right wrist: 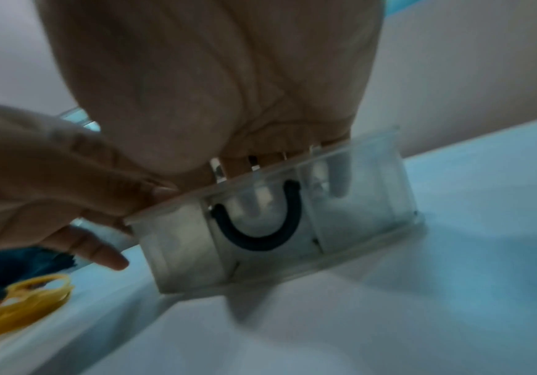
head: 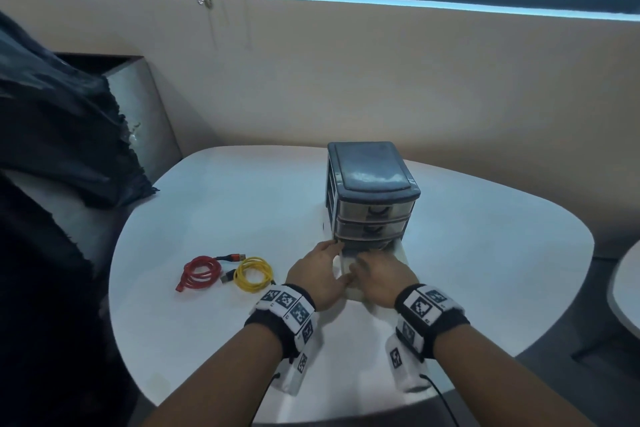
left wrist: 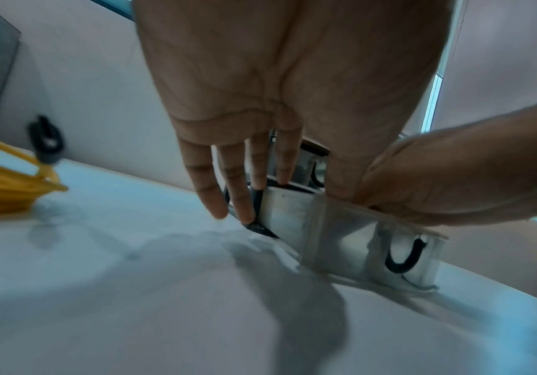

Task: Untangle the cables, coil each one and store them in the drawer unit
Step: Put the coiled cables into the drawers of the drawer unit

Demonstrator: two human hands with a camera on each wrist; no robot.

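A dark drawer unit (head: 372, 180) with three translucent drawers stands on the white table (head: 207, 204). Its bottom drawer (right wrist: 357, 210) is pulled out, showing a black U-shaped handle (right wrist: 257, 243). My left hand (head: 318, 267) lies with straight fingers (left wrist: 235, 177) against the unit's left corner, its thumb on the drawer rim. My right hand (head: 377, 274) reaches over the front rim, and its fingers point down inside the drawer. What lies under them is hidden. A coiled red cable (head: 201, 270) and a coiled yellow cable (head: 252, 274) rest side by side left of my hands.
A dark cloth (head: 52, 132) drapes over a grey seat at the table's left. The beige wall runs close behind the unit. Another white table edge (head: 627, 288) shows at far right. Bare tabletop spreads in front of and to the right of the drawer.
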